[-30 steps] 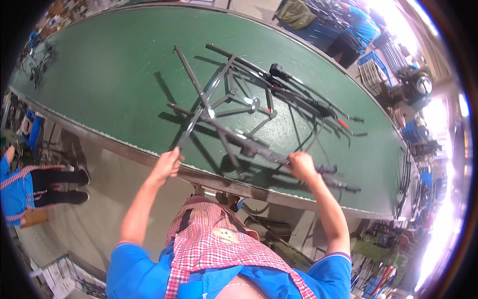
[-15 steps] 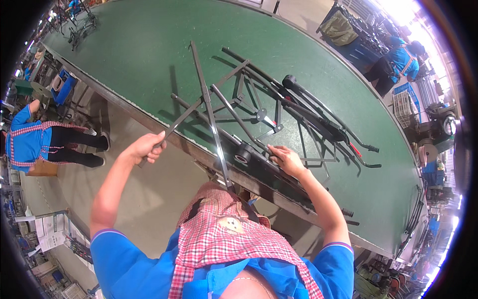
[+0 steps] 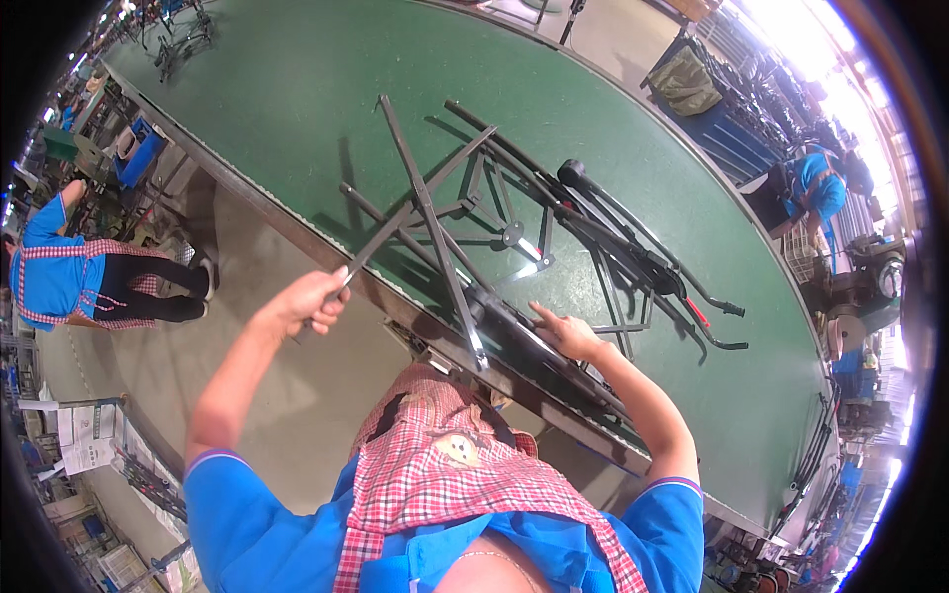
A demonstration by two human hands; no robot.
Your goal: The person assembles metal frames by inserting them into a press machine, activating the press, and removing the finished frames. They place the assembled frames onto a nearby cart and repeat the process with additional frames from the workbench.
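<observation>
My left hand (image 3: 311,303) is closed around the near end of a flat dark metal bar (image 3: 381,237). That bar crosses a second flat bar (image 3: 435,217), which slants toward me; its near end overhangs the table edge. Both belong to a folding frame of dark tubes lying on the green table. My right hand (image 3: 571,334) is over the frame's near tubes, index finger stretched out and apart from the thumb; whether it touches them I cannot tell. Beside it is a black plastic fitting (image 3: 479,299). A round hub (image 3: 513,233) joins thinner struts behind.
A similar folded black frame (image 3: 643,257) with red parts lies just right on the green table (image 3: 297,89). More metal parts (image 3: 183,44) sit at the far left. One co-worker (image 3: 99,277) stands left; another (image 3: 806,188) bends near a blue bin (image 3: 717,124) at far right.
The slanting bar's near end has moved right and away from my apron. My left hand has moved slightly right, still gripping. A thin tube by my right hand has shifted, and its index finger now points out.
</observation>
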